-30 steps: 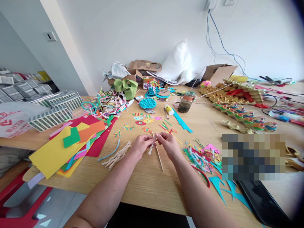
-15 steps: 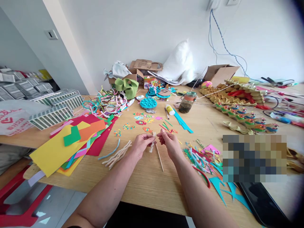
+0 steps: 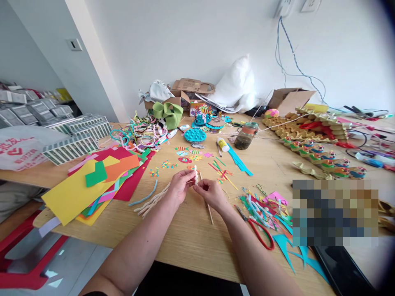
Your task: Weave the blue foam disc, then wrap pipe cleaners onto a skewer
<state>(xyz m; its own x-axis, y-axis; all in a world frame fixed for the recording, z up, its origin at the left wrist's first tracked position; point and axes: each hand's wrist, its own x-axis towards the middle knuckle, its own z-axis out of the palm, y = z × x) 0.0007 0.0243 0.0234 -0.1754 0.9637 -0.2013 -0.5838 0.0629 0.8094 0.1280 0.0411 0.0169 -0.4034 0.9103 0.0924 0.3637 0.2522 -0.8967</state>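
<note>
A short white coiled pipe cleaner (image 3: 196, 174) stands upright between my hands. My left hand (image 3: 181, 183) is closed, pinching it from the left with thumb and fingertips. My right hand (image 3: 211, 192) is closed as well, its thumb and forefinger at the coil's lower end. A thin wooden stick (image 3: 210, 213) lies on the table, partly covered by my right hand. Left of my left hand lie several cream pipe cleaners (image 3: 151, 202) and a light blue pipe cleaner (image 3: 145, 199). Small paper fish (image 3: 195, 158) are laid out beyond my hands.
Red-handled scissors (image 3: 261, 235) and paper scraps lie right of my right forearm. Coloured sheets (image 3: 68, 193) are stacked at left. Farther back are a glue bottle (image 3: 222, 144), a glass jar (image 3: 246, 136) and a blue scalloped disc (image 3: 195, 135). Egg cartons (image 3: 284, 127) stand at right.
My right hand has moved left and slightly down, onto the coil's lower end. The white coil now points up from my fingers instead of hanging below. More of the scissors shows.
</note>
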